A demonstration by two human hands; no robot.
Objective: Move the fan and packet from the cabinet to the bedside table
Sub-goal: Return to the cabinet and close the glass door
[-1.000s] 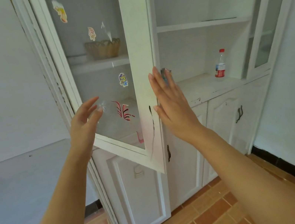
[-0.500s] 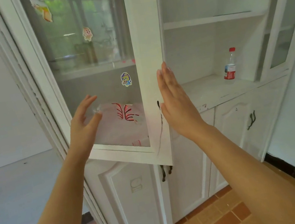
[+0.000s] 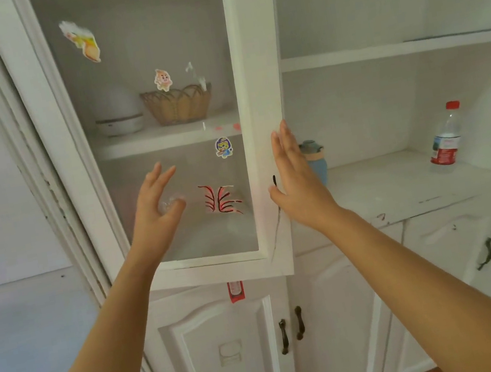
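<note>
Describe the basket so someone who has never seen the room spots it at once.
Look at the white cabinet and through its glass door. On the shelf behind the glass two things stand side by side, and the basket is the right one. It is brown and woven with a looped rim; its neighbour is a smooth white dome.

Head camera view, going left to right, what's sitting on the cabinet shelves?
White domed appliance → woven basket → blue bottle, partly behind a hand → clear water bottle with red cap.
</note>
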